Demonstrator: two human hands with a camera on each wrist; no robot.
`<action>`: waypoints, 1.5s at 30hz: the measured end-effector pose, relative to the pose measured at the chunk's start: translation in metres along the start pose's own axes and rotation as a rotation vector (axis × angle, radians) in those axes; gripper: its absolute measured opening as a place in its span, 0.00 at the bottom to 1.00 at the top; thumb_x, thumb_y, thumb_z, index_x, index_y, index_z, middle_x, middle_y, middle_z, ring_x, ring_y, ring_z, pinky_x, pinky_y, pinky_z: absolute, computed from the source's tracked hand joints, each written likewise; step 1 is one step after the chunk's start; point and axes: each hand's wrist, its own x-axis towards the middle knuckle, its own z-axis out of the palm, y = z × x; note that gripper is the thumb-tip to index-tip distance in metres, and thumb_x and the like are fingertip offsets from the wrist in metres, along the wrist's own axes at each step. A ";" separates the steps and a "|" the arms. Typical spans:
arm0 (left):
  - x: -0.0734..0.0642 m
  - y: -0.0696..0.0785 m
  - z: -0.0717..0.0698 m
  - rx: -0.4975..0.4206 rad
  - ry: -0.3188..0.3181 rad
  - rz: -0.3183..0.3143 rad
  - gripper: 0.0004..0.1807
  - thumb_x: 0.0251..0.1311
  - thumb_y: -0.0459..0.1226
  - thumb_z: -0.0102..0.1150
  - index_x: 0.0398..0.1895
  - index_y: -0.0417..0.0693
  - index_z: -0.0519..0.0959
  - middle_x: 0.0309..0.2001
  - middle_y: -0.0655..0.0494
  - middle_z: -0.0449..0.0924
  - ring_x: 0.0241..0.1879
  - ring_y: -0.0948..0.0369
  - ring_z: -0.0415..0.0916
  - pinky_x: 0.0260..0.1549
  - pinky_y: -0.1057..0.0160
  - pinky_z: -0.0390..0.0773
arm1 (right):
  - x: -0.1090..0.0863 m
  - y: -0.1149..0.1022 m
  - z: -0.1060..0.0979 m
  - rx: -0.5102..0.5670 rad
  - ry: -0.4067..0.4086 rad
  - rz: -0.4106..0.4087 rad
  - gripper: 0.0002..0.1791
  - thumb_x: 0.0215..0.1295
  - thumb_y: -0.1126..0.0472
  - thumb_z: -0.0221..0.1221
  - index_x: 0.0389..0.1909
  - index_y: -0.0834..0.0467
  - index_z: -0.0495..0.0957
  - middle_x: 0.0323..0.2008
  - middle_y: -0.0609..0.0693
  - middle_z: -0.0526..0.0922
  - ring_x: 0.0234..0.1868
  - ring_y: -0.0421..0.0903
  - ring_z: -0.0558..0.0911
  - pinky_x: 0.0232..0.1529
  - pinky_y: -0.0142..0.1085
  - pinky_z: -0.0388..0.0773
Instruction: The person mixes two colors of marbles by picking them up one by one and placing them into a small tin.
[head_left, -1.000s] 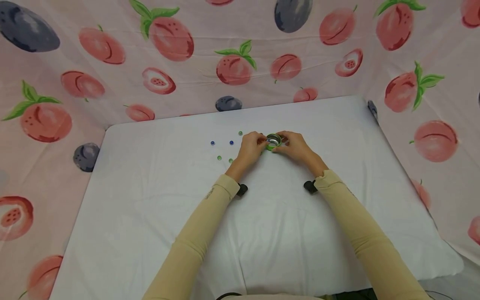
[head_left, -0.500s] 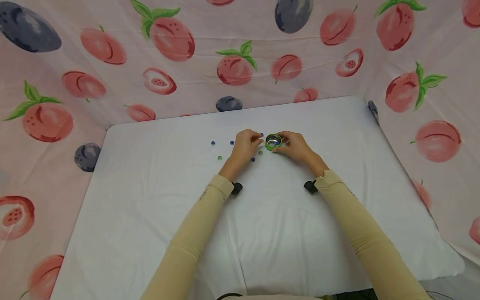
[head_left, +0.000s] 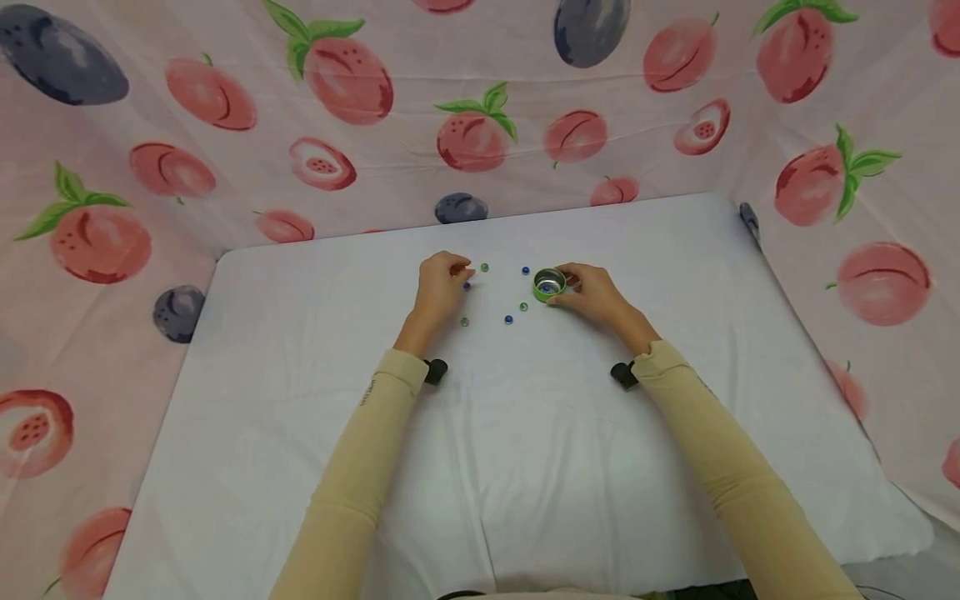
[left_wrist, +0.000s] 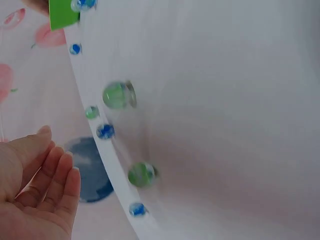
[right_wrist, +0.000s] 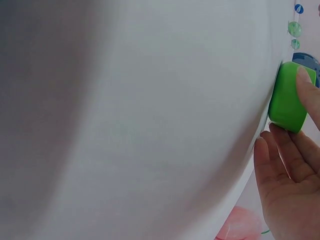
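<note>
Right hand (head_left: 592, 292) rests on the white table (head_left: 300, 400) with thumb and fingers curled round the green cup (head_left: 549, 284), gripping its side; right wrist view shows a fingertip (right_wrist: 303, 76) on the cup (right_wrist: 288, 97) wall and the other fingers just below it; cup stands upright near the table's far middle, mouth facing straight up, silvery inside, round so no long axis to tell; it looks to hold a bead or two, blurred; left hand (head_left: 442, 279) lies well left of the cup, apart from it, fingers bent down toward a blue bead (head_left: 467, 286) at their tips; cannot tell from the head view if it pinches it; left wrist view shows the left hand (left_wrist: 35, 195) with fingers straight and together, holding nothing; loose beads between the hands: green bead (head_left: 484, 267), blue bead (head_left: 525, 271) just left of the cup, green bead (head_left: 523, 307), blue bead (head_left: 508, 319), green bead (head_left: 464, 322); peach-print cloth (head_left: 225, 125) hangs behind and beside the table.
</note>
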 end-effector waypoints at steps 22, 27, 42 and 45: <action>-0.015 -0.057 -0.031 0.039 0.041 -0.134 0.16 0.68 0.29 0.67 0.55 0.26 0.84 0.47 0.33 0.82 0.48 0.44 0.77 0.51 0.49 0.78 | 0.000 -0.001 0.000 -0.009 -0.008 0.008 0.34 0.67 0.61 0.72 0.70 0.70 0.73 0.61 0.68 0.80 0.61 0.62 0.79 0.65 0.52 0.77; -0.017 -0.060 -0.029 0.072 0.031 -0.145 0.15 0.70 0.30 0.66 0.55 0.26 0.84 0.47 0.34 0.83 0.48 0.44 0.78 0.51 0.49 0.79 | 0.000 0.000 0.000 -0.009 -0.010 -0.003 0.34 0.67 0.61 0.72 0.70 0.70 0.73 0.61 0.68 0.81 0.61 0.63 0.79 0.65 0.53 0.77; -0.015 -0.058 -0.028 0.077 0.028 -0.134 0.12 0.70 0.31 0.66 0.50 0.28 0.86 0.45 0.35 0.84 0.46 0.46 0.79 0.48 0.51 0.79 | -0.002 -0.003 -0.001 0.001 -0.014 0.012 0.34 0.67 0.62 0.72 0.70 0.70 0.73 0.61 0.68 0.80 0.62 0.63 0.79 0.65 0.53 0.77; -0.014 -0.053 -0.028 0.060 0.023 -0.131 0.12 0.71 0.31 0.66 0.51 0.29 0.86 0.45 0.35 0.84 0.45 0.47 0.77 0.47 0.52 0.78 | -0.002 -0.003 -0.001 0.000 -0.013 0.011 0.34 0.67 0.62 0.72 0.70 0.70 0.73 0.61 0.68 0.81 0.61 0.63 0.79 0.65 0.53 0.77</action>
